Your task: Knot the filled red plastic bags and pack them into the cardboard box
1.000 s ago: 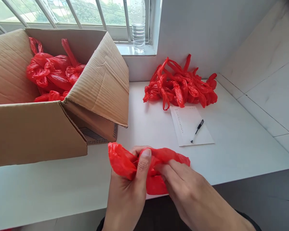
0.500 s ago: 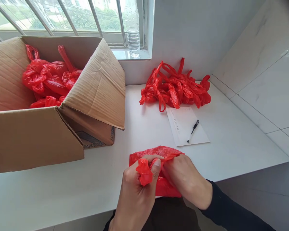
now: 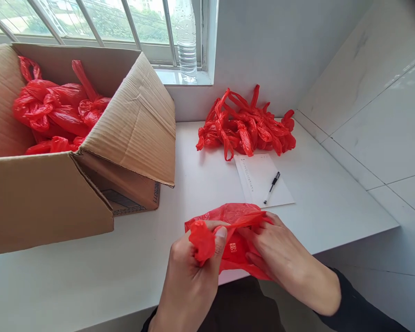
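Observation:
A red plastic bag [image 3: 238,258] with a small pale printed mark is stretched between my hands at the table's front edge. My left hand [image 3: 200,267] is closed in a fist around the bag's bunched part, and a crumpled red end sticks out above the fist. My right hand [image 3: 280,249] is at the bag's right side, its fingers in the folds and holding the plastic; some fingertips are hidden. Beyond the bag, a pile of knotted red plastic bags [image 3: 249,127] lies against the wall.
A white notepad [image 3: 254,177] with written marks carries a black-capped pen [image 3: 271,188]. At the left stands an open cardboard box [image 3: 48,198] with several tied red bags [image 3: 55,106] inside. A clear water bottle [image 3: 187,46] is on the windowsill by the barred window.
My right hand has moved right and turned, drawing the bag's side out wider, so the printed mark now shows. My left hand keeps its hold. The view has shifted slightly.

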`<control>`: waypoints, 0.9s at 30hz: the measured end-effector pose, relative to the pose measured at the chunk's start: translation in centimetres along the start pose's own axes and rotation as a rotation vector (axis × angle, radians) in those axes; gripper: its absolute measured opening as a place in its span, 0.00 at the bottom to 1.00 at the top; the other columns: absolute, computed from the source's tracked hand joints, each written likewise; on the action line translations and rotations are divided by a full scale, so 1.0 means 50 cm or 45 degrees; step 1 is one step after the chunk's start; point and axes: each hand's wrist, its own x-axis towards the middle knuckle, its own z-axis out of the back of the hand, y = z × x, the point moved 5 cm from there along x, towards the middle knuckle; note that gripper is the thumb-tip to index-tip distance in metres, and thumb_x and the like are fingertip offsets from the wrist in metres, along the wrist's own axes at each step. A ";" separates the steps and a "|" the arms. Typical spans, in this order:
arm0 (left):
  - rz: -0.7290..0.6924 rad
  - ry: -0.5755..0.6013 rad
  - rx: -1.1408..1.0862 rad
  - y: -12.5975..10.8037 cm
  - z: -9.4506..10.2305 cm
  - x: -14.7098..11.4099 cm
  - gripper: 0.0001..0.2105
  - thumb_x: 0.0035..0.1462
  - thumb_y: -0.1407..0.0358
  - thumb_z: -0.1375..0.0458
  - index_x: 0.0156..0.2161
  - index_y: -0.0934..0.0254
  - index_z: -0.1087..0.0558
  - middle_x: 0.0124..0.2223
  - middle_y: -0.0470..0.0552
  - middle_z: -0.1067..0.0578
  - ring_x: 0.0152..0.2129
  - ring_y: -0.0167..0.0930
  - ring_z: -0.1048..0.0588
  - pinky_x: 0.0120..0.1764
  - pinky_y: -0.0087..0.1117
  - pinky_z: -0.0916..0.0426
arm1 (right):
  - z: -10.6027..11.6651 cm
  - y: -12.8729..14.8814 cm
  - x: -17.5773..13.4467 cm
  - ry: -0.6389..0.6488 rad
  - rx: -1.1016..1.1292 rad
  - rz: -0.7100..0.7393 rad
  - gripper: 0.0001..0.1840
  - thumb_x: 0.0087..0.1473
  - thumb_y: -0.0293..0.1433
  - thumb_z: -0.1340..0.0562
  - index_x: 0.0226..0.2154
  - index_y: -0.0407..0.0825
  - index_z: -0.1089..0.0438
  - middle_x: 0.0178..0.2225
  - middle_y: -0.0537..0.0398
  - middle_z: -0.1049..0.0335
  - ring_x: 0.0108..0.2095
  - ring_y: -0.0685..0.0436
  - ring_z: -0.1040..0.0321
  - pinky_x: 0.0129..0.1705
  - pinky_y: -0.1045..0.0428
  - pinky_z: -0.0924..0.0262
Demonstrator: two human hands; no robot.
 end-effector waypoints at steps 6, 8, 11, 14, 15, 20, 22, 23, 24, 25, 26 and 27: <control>0.059 -0.150 -0.046 0.006 0.008 0.005 0.12 0.66 0.56 0.43 0.39 0.61 0.21 0.34 0.48 0.23 0.30 0.30 0.26 0.33 0.27 0.30 | -0.015 -0.020 -0.021 0.168 0.015 -0.118 0.11 0.61 0.27 0.41 0.46 0.53 0.31 0.37 0.52 0.24 0.43 0.36 0.26 0.50 0.37 0.36; 0.047 -0.242 -0.037 0.003 0.020 0.004 0.11 0.65 0.58 0.42 0.47 0.57 0.20 0.42 0.49 0.22 0.37 0.31 0.24 0.39 0.27 0.29 | -0.006 -0.025 -0.028 0.269 0.016 -0.145 0.10 0.63 0.24 0.44 0.44 0.52 0.32 0.40 0.53 0.23 0.41 0.39 0.26 0.54 0.36 0.39; -0.080 -0.347 0.021 -0.009 0.043 -0.002 0.12 0.66 0.59 0.42 0.52 0.49 0.22 0.53 0.47 0.25 0.50 0.32 0.26 0.50 0.27 0.31 | 0.040 -0.024 -0.036 0.176 0.081 -0.105 0.11 0.68 0.26 0.47 0.48 0.52 0.33 0.39 0.58 0.23 0.34 0.46 0.29 0.57 0.37 0.42; -0.108 -0.374 -0.115 -0.015 0.057 -0.011 0.11 0.69 0.59 0.45 0.49 0.46 0.22 0.56 0.44 0.27 0.56 0.32 0.29 0.54 0.27 0.33 | 0.098 -0.022 -0.048 -0.108 0.180 -0.126 0.14 0.69 0.30 0.44 0.55 0.56 0.34 0.42 0.59 0.24 0.39 0.48 0.30 0.52 0.45 0.37; -0.113 -0.353 -0.180 -0.019 0.057 -0.012 0.11 0.69 0.58 0.47 0.48 0.46 0.22 0.56 0.44 0.27 0.57 0.33 0.30 0.54 0.28 0.32 | 0.111 -0.021 -0.053 -0.174 0.206 -0.150 0.15 0.68 0.31 0.42 0.56 0.58 0.34 0.41 0.59 0.25 0.40 0.48 0.30 0.48 0.49 0.35; -0.365 -0.212 0.006 -0.064 0.032 -0.002 0.10 0.66 0.66 0.46 0.41 0.54 0.22 0.56 0.49 0.26 0.59 0.37 0.31 0.60 0.39 0.34 | 0.121 0.027 -0.051 -0.337 0.377 -0.109 0.28 0.67 0.46 0.41 0.65 0.60 0.43 0.23 0.64 0.41 0.24 0.51 0.35 0.24 0.57 0.37; -0.559 -0.032 0.126 -0.083 0.008 0.005 0.07 0.60 0.70 0.42 0.41 0.57 0.23 0.55 0.53 0.24 0.58 0.40 0.30 0.60 0.42 0.34 | 0.120 0.058 -0.037 -0.378 0.458 0.019 0.26 0.68 0.44 0.43 0.65 0.59 0.44 0.24 0.64 0.38 0.23 0.50 0.36 0.28 0.55 0.34; -0.641 0.069 0.153 -0.089 -0.003 0.007 0.09 0.57 0.71 0.41 0.42 0.59 0.24 0.53 0.54 0.23 0.57 0.41 0.29 0.61 0.43 0.35 | 0.122 0.072 -0.030 -0.402 0.475 0.088 0.20 0.69 0.40 0.43 0.61 0.59 0.40 0.25 0.63 0.35 0.23 0.49 0.36 0.32 0.52 0.32; -0.696 0.147 0.165 -0.091 -0.011 0.007 0.10 0.54 0.72 0.41 0.42 0.59 0.24 0.50 0.54 0.21 0.55 0.41 0.27 0.62 0.44 0.36 | 0.126 0.083 -0.023 -0.432 0.476 0.146 0.15 0.69 0.33 0.43 0.57 0.59 0.37 0.26 0.62 0.33 0.23 0.49 0.35 0.36 0.50 0.31; -0.721 0.197 0.167 -0.091 -0.015 0.005 0.11 0.53 0.72 0.41 0.42 0.60 0.24 0.47 0.53 0.20 0.53 0.41 0.26 0.64 0.46 0.38 | 0.131 0.089 -0.018 -0.473 0.462 0.169 0.13 0.66 0.28 0.42 0.51 0.59 0.34 0.27 0.62 0.31 0.24 0.49 0.34 0.39 0.48 0.31; -0.723 0.235 0.157 -0.089 -0.017 0.002 0.11 0.53 0.72 0.42 0.42 0.60 0.24 0.44 0.53 0.18 0.52 0.41 0.25 0.65 0.48 0.41 | 0.136 0.091 -0.016 -0.520 0.443 0.170 0.13 0.64 0.25 0.42 0.46 0.59 0.32 0.27 0.62 0.30 0.24 0.48 0.32 0.40 0.47 0.31; -0.701 0.263 0.136 -0.085 -0.017 -0.003 0.10 0.55 0.70 0.42 0.41 0.59 0.23 0.40 0.52 0.18 0.51 0.41 0.24 0.66 0.50 0.43 | 0.141 0.089 -0.016 -0.564 0.422 0.149 0.13 0.62 0.23 0.40 0.43 0.59 0.30 0.26 0.63 0.30 0.24 0.47 0.30 0.39 0.48 0.31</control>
